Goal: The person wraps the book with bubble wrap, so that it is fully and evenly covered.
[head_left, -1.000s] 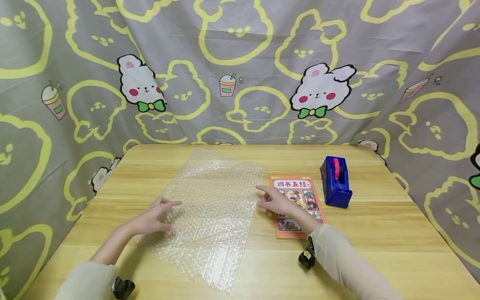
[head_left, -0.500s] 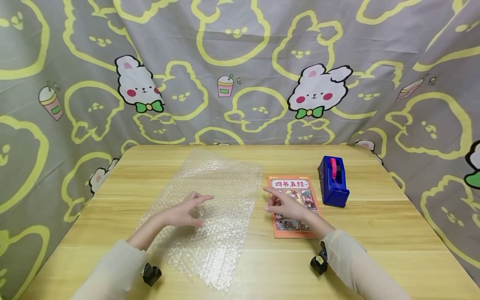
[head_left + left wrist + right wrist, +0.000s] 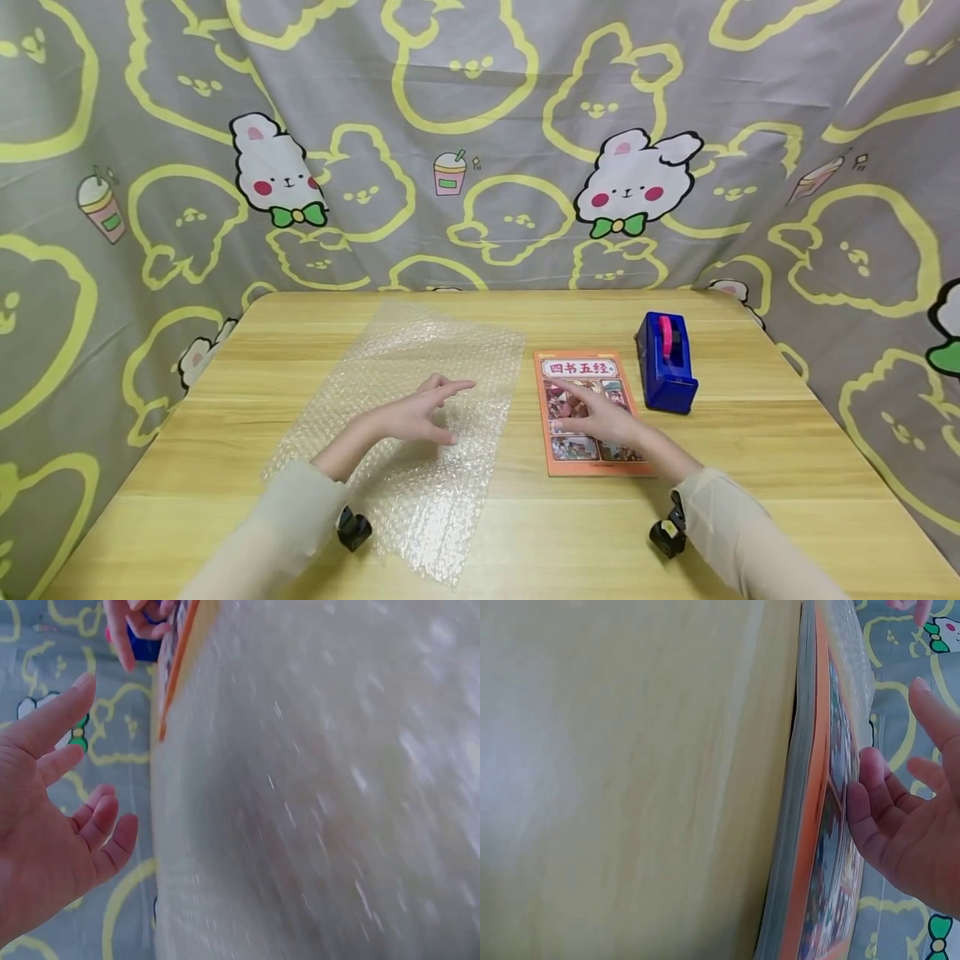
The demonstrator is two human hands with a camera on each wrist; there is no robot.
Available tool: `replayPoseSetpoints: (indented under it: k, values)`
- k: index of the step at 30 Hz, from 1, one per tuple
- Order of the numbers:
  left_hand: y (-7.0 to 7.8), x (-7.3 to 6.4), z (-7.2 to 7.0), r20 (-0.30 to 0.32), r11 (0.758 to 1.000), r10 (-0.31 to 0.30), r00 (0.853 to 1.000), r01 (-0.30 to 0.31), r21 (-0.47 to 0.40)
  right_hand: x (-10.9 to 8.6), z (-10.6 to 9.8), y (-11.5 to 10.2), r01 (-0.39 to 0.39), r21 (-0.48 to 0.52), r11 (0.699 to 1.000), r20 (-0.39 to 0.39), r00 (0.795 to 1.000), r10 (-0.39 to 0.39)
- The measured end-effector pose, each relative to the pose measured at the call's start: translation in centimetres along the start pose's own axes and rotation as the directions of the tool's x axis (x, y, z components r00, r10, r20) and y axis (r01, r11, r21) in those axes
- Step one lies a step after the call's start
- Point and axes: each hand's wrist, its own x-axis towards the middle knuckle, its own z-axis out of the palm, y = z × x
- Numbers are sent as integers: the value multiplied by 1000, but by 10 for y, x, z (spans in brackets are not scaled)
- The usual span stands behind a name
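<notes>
A sheet of clear bubble wrap [image 3: 420, 350] lies flat on the left-centre of the wooden table. Over its right half hovers my left hand [image 3: 420, 412], fingers loosely extended and holding nothing. To the right of the wrap lies an orange-bordered book [image 3: 562, 450] with comic pictures and a Chinese title on its cover. My right hand [image 3: 603, 417] is over the book with relaxed, half-bent fingers. In the right wrist view, the fingertips [image 3: 866, 814] of that hand overlap the cover of the book [image 3: 829, 817], whose thick page edge shows.
Right of the book stands a blue tape dispenser [image 3: 667, 371] with a pink core. The wooden table [image 3: 780, 467] reaches back to a grey curtain [image 3: 517, 83] with yellow cartoon outlines. Each wrist carries a small black camera [image 3: 352, 529].
My left hand has moved right across the bubble wrap, from its left edge. My right hand has shifted right, from the wrap's edge to over the book. Wrap, book and dispenser stay put.
</notes>
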Motion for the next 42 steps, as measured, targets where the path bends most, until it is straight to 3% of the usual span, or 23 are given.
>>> replayPoseSetpoints:
  k: [8,22,29,42]
  values:
    - [16,30,15,67,1000,23,998,-23,-2,-14,-8,6,-19,-16,1000,-8,1000,19]
    - [30,65,39,158,996,67,985,-74,39,-36,-23,21,-39,-10,999,-34,999,39]
    - [34,77,47,187,995,35,982,-51,84,-49,-31,24,-31,-18,999,-90,995,29]
    - [39,91,58,223,990,-37,974,6,140,-73,-42,30,-142,-168,975,-196,975,108]
